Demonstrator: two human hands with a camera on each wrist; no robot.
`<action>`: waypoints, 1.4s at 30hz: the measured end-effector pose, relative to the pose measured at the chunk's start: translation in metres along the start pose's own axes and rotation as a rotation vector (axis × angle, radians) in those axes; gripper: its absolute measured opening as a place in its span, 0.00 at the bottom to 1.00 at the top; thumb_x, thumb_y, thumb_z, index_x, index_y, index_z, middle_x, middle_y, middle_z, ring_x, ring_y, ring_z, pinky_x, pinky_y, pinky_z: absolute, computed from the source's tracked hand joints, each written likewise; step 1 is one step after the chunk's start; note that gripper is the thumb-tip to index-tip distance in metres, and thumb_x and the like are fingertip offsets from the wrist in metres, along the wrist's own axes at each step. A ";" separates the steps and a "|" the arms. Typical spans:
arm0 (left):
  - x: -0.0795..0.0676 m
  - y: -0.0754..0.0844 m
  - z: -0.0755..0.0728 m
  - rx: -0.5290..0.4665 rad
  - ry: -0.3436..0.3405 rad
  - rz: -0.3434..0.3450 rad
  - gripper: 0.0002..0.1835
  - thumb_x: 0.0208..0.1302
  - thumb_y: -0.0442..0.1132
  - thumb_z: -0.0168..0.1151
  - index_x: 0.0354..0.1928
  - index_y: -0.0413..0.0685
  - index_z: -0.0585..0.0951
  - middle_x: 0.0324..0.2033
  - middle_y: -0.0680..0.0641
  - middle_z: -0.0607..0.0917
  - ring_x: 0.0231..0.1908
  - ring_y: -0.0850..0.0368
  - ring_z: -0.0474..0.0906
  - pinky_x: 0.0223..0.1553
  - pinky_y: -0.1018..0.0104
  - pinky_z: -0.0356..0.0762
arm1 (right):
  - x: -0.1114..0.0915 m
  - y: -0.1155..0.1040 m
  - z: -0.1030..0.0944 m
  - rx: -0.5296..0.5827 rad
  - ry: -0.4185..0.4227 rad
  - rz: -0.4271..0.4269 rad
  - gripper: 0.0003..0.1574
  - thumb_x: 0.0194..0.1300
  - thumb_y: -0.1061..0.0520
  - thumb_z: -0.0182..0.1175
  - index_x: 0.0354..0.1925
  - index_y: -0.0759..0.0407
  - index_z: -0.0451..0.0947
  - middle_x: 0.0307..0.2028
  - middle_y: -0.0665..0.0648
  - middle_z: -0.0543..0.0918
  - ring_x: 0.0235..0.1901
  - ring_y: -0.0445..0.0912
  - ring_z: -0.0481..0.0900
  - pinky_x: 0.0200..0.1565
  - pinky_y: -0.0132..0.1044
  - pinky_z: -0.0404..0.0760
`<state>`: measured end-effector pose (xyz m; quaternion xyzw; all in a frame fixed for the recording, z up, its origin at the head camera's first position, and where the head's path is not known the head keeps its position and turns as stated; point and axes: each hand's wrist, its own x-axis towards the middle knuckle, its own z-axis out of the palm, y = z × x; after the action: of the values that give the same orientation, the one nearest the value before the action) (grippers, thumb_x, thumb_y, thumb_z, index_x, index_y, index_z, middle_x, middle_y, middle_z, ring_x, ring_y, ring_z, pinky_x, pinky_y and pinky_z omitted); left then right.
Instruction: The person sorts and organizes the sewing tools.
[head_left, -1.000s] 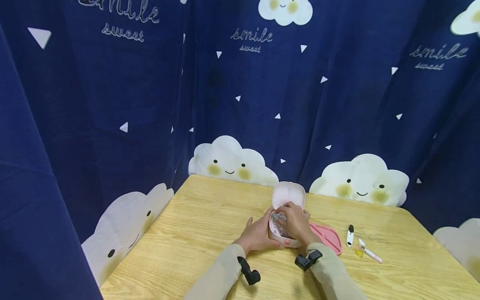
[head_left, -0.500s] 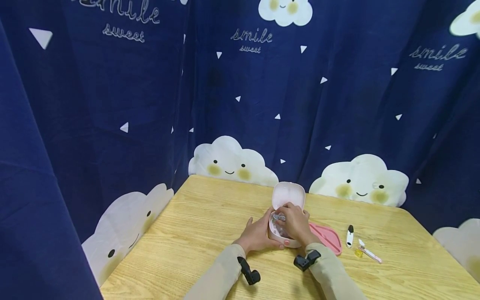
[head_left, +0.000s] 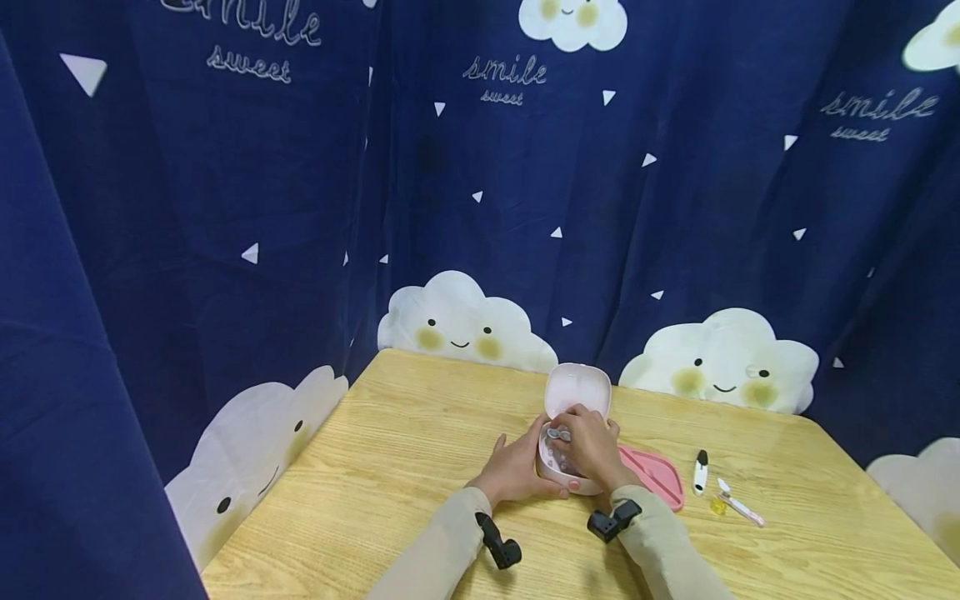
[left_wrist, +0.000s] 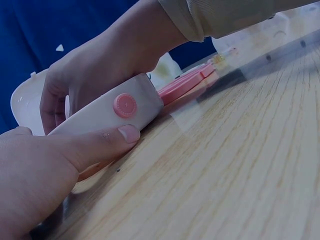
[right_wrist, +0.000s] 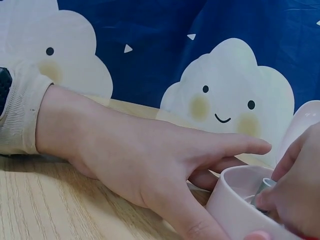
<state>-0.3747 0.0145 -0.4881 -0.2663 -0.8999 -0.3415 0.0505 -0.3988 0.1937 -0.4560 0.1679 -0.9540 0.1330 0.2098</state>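
Gripping the box [left_wrist: 102, 114], the left hand [head_left: 510, 472] likely steadies it while the right hand [head_left: 594, 446] pinches what looks like a tube [right_wrist: 263, 188].

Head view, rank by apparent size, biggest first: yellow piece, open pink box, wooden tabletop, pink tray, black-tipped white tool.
1. Wooden tabletop
2. Open pink box, lid included
3. Pink tray, partly hidden
4. Black-tipped white tool
5. Yellow piece

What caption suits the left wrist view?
Left hand holds an open box; right hand reaches inside.
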 end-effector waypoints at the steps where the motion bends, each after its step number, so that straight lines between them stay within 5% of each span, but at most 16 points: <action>1: 0.000 0.000 0.000 0.001 0.000 0.001 0.70 0.47 0.71 0.78 0.84 0.52 0.48 0.76 0.53 0.66 0.71 0.59 0.66 0.73 0.33 0.46 | 0.000 0.000 0.000 0.003 -0.002 0.004 0.13 0.56 0.53 0.80 0.41 0.47 0.90 0.47 0.55 0.83 0.49 0.58 0.79 0.53 0.78 0.65; 26: 0.002 -0.002 0.003 0.007 -0.010 0.002 0.70 0.47 0.69 0.79 0.84 0.52 0.47 0.75 0.51 0.68 0.72 0.56 0.66 0.72 0.33 0.46 | -0.004 0.006 -0.011 0.011 -0.023 0.027 0.17 0.55 0.51 0.80 0.44 0.50 0.89 0.49 0.57 0.84 0.50 0.58 0.80 0.50 0.73 0.70; 35: 0.002 0.000 0.002 0.007 -0.014 -0.014 0.70 0.47 0.69 0.79 0.84 0.54 0.47 0.76 0.53 0.66 0.73 0.59 0.64 0.74 0.35 0.44 | -0.010 0.016 -0.024 0.102 0.040 0.026 0.18 0.56 0.54 0.79 0.47 0.53 0.89 0.49 0.58 0.84 0.49 0.61 0.82 0.42 0.63 0.76; 42: 0.002 -0.001 0.002 -0.002 -0.002 -0.018 0.71 0.45 0.69 0.80 0.84 0.56 0.47 0.76 0.55 0.65 0.71 0.57 0.66 0.74 0.34 0.44 | -0.022 0.031 -0.038 0.161 0.038 0.091 0.20 0.62 0.52 0.76 0.51 0.56 0.87 0.53 0.63 0.83 0.56 0.64 0.79 0.48 0.67 0.75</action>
<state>-0.3765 0.0164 -0.4896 -0.2586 -0.9020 -0.3425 0.0465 -0.3782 0.2403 -0.4387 0.1382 -0.9427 0.2217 0.2074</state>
